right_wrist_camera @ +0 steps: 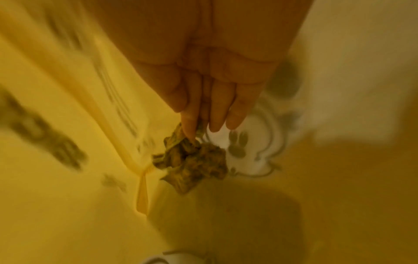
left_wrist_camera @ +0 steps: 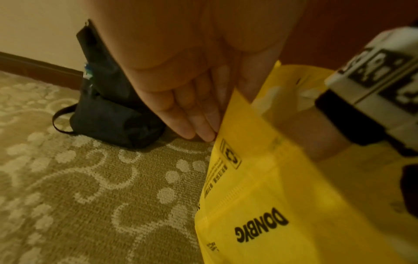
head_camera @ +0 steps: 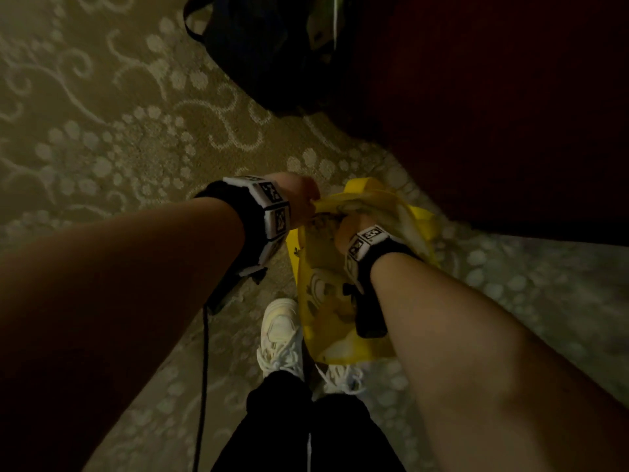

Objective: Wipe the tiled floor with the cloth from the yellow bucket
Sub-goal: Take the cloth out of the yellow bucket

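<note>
Dim scene, 2 hands, 1 yellow bag (head_camera: 343, 321) w/ cartoon print, standing on patterned carpet (head_camera: 112, 137) in front of 2 white shoes (head_camera: 280, 335). Left hand (head_camera: 299, 195) pinches bag's top edge, holding it open. Right hand (right_wrist_camera: 210, 100) is down inside the bag, fingertips (right_wrist_camera: 189, 132) pinching 1 crumpled cloth (right_wrist_camera: 194, 160). 1 dark bag (left_wrist_camera: 108, 114) sits near the wall, apart.

Dim light. Patterned beige carpet (left_wrist_camera: 79, 187), cream wall (left_wrist_camera: 40, 26) with dark skirting (left_wrist_camera: 34, 66), dark-red furniture (head_camera: 493, 114).
</note>
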Tool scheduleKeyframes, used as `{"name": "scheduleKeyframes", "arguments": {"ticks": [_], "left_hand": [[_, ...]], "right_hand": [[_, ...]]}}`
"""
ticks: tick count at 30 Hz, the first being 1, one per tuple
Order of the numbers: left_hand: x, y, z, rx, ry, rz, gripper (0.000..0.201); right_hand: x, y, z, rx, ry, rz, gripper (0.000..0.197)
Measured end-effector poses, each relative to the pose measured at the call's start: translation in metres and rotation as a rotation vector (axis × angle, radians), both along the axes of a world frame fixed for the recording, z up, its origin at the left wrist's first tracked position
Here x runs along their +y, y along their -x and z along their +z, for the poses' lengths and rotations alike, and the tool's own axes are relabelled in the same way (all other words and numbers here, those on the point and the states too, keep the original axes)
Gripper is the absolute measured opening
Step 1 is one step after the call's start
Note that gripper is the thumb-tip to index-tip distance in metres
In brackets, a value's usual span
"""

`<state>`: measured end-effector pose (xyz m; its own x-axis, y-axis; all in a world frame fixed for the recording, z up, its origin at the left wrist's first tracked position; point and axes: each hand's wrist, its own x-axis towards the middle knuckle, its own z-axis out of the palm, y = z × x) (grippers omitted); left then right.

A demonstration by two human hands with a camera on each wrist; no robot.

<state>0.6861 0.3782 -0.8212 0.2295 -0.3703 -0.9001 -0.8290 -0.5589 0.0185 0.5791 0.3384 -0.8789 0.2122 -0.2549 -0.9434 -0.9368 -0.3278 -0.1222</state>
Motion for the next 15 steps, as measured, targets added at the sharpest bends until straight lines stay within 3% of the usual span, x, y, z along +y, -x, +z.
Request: {"name": "scheduleKeyframes", "arguments": {"ticks": [3,4,7,9,11,12,15], "left_hand": [[0.0,0.003,0.025,0.003,0.051,0.0,0.041],[0.002,0.005,0.036,0.011,0.057,-0.035,0.041],[0.002,0.015,0.079,-0.002,0.087,-0.093,0.042],[0.005,0.017,0.115,0.019,0.128,-0.015,0.042],[0.008,0.02,0.151,0.043,0.169,0.083,0.04],[0.009,0.022,0.17,0.049,0.19,0.103,0.039],[0.014,0.032,0.23,0.011,0.229,0.092,0.039]], "right_hand": [[-0.008,0.007,0.051,0.105,0.05,0.152,0.035],[-0.009,0.014,0.064,0.164,0.072,0.283,0.048],[-0.01,0.028,0.133,0.245,0.092,0.41,0.08],[-0.014,0.041,0.15,0.241,0.136,0.328,0.068],[-0.017,0.049,0.18,0.116,0.202,0.21,0.028],[-0.018,0.053,0.197,0.075,0.23,0.171,0.022],[-0.018,0.069,0.251,0.033,0.263,0.009,0.033]]}}
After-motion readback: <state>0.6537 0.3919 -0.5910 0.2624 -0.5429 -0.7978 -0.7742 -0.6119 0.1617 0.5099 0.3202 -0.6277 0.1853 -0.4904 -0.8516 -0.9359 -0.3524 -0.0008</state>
